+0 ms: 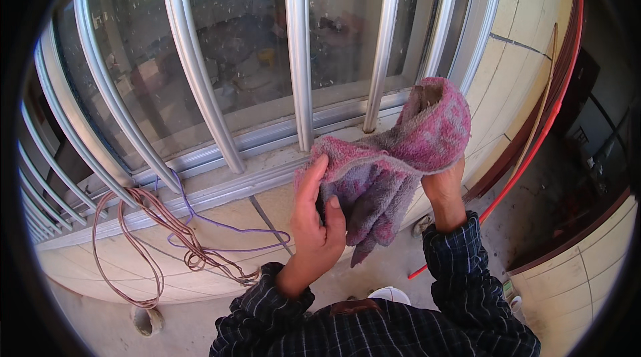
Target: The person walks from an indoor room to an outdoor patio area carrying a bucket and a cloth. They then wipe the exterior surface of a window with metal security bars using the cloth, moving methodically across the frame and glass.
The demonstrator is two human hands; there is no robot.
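A damp-looking pink and grey terry cloth [385,167] hangs between my two hands in front of a barred window. My left hand [318,217] pinches its left edge, thumb and fingers on either side of the fabric. The cloth's right part is draped over my right hand [445,187], hiding the fingers; only the wrist and the heel of the hand show below it. A folded tail of the cloth droops in the middle. Behind it run the metal window bars [299,56] and the dusty sill [265,167].
Bundled brown cable [150,207] and a purple wire hanger [235,231] hang from the bars at left. A red pole [531,142] leans by the doorway at right. A white bucket [390,295] stands on the floor near my body. A pipe end [147,320] sticks out at lower left.
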